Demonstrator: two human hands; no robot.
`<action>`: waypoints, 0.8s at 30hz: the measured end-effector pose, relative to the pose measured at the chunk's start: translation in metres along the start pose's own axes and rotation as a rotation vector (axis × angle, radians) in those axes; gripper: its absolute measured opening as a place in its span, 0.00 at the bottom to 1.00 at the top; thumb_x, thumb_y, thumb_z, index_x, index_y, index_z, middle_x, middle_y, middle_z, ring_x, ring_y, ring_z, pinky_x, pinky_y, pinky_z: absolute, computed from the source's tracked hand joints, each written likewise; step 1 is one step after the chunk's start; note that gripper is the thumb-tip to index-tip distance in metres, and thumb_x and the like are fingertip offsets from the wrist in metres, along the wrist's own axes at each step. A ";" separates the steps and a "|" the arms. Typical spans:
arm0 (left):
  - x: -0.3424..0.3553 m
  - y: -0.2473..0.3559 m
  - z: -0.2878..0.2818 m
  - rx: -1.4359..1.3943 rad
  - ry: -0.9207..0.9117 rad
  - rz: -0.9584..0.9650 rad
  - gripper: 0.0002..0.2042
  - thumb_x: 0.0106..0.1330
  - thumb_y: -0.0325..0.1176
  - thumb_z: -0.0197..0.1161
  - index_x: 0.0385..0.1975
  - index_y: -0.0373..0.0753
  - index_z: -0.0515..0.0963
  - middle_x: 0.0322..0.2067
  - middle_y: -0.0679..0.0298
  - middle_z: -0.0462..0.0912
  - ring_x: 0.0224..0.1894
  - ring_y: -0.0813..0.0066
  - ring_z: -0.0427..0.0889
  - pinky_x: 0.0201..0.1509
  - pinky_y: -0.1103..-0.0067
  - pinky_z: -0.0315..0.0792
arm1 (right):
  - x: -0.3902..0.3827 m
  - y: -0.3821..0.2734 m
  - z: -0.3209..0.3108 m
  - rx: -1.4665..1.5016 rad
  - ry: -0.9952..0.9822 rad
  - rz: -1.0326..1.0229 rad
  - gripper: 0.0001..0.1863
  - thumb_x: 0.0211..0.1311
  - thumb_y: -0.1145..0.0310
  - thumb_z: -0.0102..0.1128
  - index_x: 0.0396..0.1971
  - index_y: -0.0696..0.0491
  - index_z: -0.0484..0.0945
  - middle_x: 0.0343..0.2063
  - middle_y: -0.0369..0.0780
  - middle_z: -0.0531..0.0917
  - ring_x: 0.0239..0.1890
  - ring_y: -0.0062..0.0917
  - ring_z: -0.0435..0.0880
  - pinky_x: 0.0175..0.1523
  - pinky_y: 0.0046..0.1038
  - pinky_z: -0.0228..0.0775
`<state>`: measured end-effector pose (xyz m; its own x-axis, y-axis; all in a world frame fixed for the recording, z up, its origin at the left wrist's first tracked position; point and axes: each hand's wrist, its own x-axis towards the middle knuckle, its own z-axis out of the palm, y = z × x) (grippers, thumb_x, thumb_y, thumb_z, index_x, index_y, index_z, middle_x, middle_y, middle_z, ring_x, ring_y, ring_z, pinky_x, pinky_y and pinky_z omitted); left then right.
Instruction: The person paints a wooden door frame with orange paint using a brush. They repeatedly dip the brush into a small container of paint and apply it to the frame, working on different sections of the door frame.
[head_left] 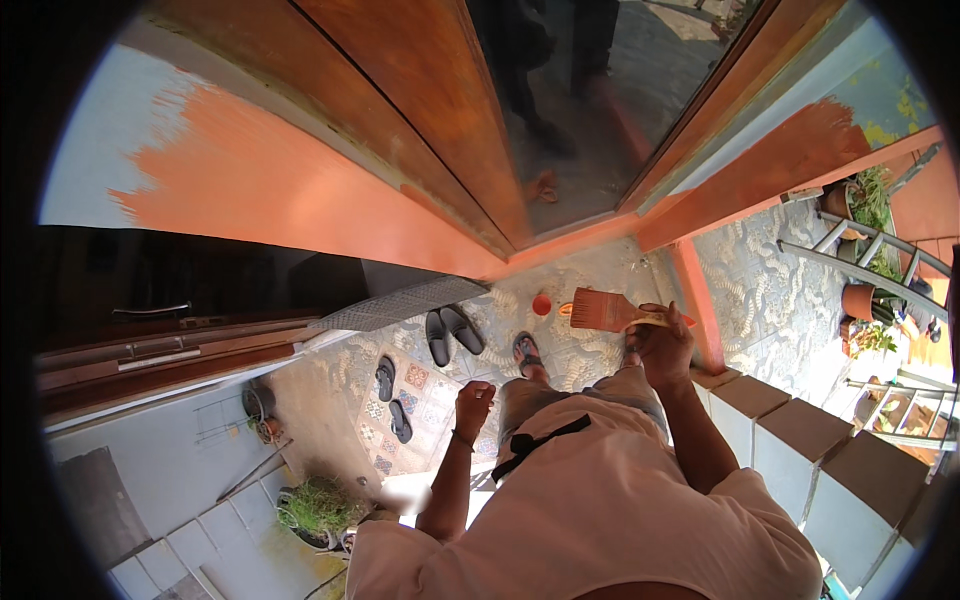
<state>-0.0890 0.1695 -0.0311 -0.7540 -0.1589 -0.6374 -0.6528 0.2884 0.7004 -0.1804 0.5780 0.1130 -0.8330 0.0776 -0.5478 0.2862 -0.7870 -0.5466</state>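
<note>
Paintbrush [602,310], bristles orange-brown, is below the glass pane [580,130], off the walls; right hand [664,345] grasps its handle. Left hand [474,405], below and left of the pane, is curled in a loose fist, probably empty, but it's small in view. Work looks partly done: orange coat on the left wall panel [260,185], left of the pane, stops at a ragged edge, pale blue left past it. Right wall strip [780,180], right of the pane, likewise, with yellow-green patches at the bare end. Red cup [542,304] on floor below the pane; orange post [690,275] below right. Possible trip hazards, below left of pane: black slides [438,338], flip-flops [400,422]. Far right of pane: ladder [860,270], terracotta pot [857,300].
</note>
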 end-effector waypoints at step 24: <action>-0.078 -0.123 0.312 0.228 -0.010 -0.158 0.17 0.68 0.43 0.69 0.52 0.41 0.87 0.45 0.54 0.92 0.49 0.58 0.92 0.54 0.66 0.84 | 0.087 -0.034 -0.221 -0.121 0.124 0.467 0.15 0.79 0.56 0.58 0.47 0.54 0.81 0.36 0.44 0.89 0.33 0.33 0.90 0.36 0.33 0.82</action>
<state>0.0728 0.4414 -0.1677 -0.6430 -0.2094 -0.7367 -0.7280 0.4660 0.5029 -0.1575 0.7462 -0.0559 -0.5423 -0.1887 -0.8187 0.6745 -0.6787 -0.2903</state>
